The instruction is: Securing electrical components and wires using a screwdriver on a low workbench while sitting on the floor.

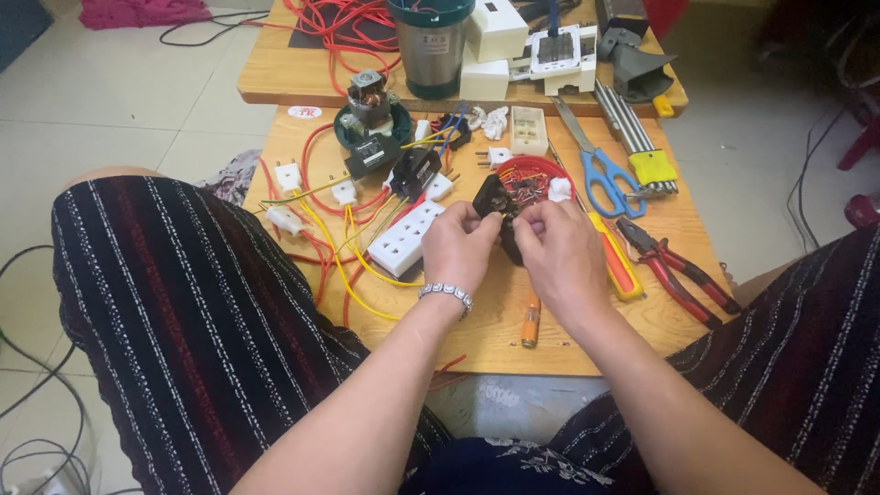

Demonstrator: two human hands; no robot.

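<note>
Both my hands meet over the middle of a low wooden table [550, 339]. My left hand [458, 246], with a beaded bracelet on the wrist, and my right hand [557, 246] pinch a small black plastic part [495, 203] between the fingertips. The part sits just in front of a round red lid [532, 179] filled with small parts. A white multi-socket strip [403, 238] lies left of my left hand, with yellow and red wires [353, 261] running around it.
Blue-handled scissors [605, 179], red pliers [674, 270], a yellow-handled tool [616, 261] and an orange tester [531, 323] lie to the right and front. A small motor [369, 115], white plugs and a steel cylinder [431, 46] stand further back. My striped-trousered knees flank the table.
</note>
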